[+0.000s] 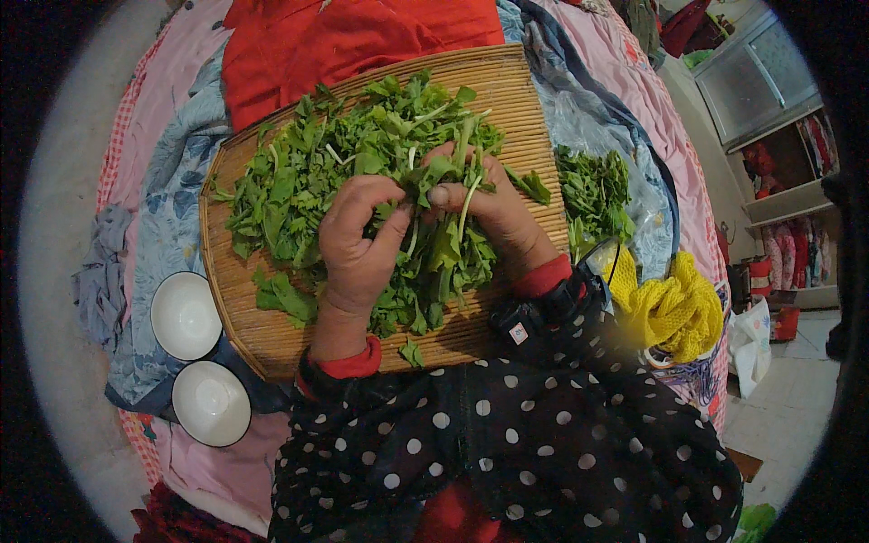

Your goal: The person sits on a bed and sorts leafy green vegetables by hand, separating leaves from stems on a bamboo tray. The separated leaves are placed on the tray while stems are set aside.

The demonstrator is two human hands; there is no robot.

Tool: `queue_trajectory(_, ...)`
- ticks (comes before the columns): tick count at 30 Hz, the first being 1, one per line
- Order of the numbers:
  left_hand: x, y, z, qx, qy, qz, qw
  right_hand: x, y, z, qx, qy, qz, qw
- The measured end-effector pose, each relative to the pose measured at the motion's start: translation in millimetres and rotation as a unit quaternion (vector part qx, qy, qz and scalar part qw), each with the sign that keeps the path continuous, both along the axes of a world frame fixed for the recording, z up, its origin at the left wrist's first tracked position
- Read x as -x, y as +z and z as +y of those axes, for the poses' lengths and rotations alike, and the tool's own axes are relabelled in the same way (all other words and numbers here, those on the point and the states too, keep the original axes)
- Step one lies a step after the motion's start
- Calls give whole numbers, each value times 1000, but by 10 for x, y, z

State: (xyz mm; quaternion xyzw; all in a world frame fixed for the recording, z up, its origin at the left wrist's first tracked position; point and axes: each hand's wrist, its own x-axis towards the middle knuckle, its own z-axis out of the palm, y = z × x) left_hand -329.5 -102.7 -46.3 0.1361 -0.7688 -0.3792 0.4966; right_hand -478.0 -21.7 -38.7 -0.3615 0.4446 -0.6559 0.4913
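while my right hand [496, 206] grips a small bunch of leafy greens [442, 170] between thumb and curled fingers, my left hand [356, 242] is just beside it, thumb and forefinger bent close together; i cannot tell whether they pinch a leaf. the bunch is over a loose heap of greens [290, 195] on a slatted bamboo tray [532, 104]. two white bowls [186, 317] sit beside its left edge.
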Motion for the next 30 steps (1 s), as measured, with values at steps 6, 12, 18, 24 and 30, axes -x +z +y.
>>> queue_trajectory(6, -10, 16, -5, 21, -6, -17, 1000, 6, -24, 1, -8, -3, 11, 1000)
queue_trajectory(12, -12, 19, 1, 9, -16, -16, 1000, -8, 34, -8, -5, 25, 1, 1000)
queue_trajectory(18, -6, 19, -2, 23, -6, -22, 999, -23, 47, -16, 2, 19, 12, 1000)
queue_trajectory(24, 9, 7, 7, -5, 4, -14, 1000, 3, -24, -14, -16, 16, 21, 1000)
queue_trajectory(30, 2, -2, 2, 0, -1, -16, 1000, 15, -35, -2, -23, 10, 2, 1000)
